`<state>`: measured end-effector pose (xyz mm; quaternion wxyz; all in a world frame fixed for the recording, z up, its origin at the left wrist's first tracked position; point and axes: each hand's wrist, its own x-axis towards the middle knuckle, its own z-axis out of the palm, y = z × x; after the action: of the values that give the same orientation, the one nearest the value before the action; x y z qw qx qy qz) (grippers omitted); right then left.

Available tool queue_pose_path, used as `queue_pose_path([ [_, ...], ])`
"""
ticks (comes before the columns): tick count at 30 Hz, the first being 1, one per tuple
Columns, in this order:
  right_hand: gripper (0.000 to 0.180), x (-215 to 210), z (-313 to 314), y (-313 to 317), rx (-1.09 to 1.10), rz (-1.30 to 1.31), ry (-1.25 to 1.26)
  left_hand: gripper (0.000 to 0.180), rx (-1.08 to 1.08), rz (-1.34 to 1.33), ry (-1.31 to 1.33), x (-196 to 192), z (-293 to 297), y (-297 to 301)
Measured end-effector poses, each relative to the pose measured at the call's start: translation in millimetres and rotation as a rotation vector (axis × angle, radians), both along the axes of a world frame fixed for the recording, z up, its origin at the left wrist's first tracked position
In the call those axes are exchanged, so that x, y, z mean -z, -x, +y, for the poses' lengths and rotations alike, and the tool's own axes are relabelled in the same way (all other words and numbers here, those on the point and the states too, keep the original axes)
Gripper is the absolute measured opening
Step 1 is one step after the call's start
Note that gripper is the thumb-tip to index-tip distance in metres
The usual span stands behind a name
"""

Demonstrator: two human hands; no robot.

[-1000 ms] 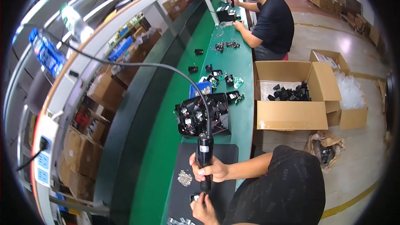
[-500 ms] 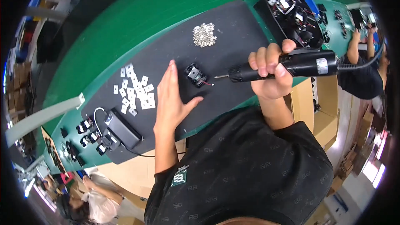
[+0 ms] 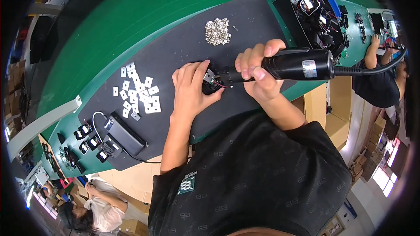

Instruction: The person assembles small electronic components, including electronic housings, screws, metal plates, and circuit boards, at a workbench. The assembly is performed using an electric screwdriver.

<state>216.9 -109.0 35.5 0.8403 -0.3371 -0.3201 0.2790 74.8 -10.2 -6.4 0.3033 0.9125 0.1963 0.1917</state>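
Note:
My right hand [image 3: 261,71] is wrapped round a black electric screwdriver [image 3: 302,64], which lies nearly level with its tip pointing left. The tip reaches a small black device part [image 3: 209,88] with a light metal plate on top and a thin red wire. My left hand [image 3: 190,88] closes on that part from the left, its thumb along the near side and its fingers along the far side. Whether the tip touches a screw cannot be made out. Beyond the hands lies a heap of small silvery metal pieces [image 3: 218,32], and scattered pale square plates [image 3: 139,91] lie to the left.
A black bin [image 3: 297,24] full of black parts and wires stands at the far right. At the left are a black power bank [image 3: 124,135] and several small black units [image 3: 89,144]. Open cardboard boxes [image 3: 337,105] stand at right. Other people sit at lower left and far right.
My left hand has moved right and taken hold of the black device part. My right hand has brought the screwdriver left, its tip now at the part.

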Motion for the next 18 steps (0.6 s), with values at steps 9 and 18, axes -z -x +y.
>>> queue_pose_path([
  [9, 0.036, 5.4, 8.2, -0.7, -0.025, -0.001, 0.006, 0.071, -0.012, -0.023, 0.011, 1.9, 2.4, -2.1],
  [18, 0.037, 9.4, 9.7, 1.1, -0.016, -0.014, 0.029, 0.071, -0.014, -0.032, 0.028, 3.1, 4.1, -2.0],
])
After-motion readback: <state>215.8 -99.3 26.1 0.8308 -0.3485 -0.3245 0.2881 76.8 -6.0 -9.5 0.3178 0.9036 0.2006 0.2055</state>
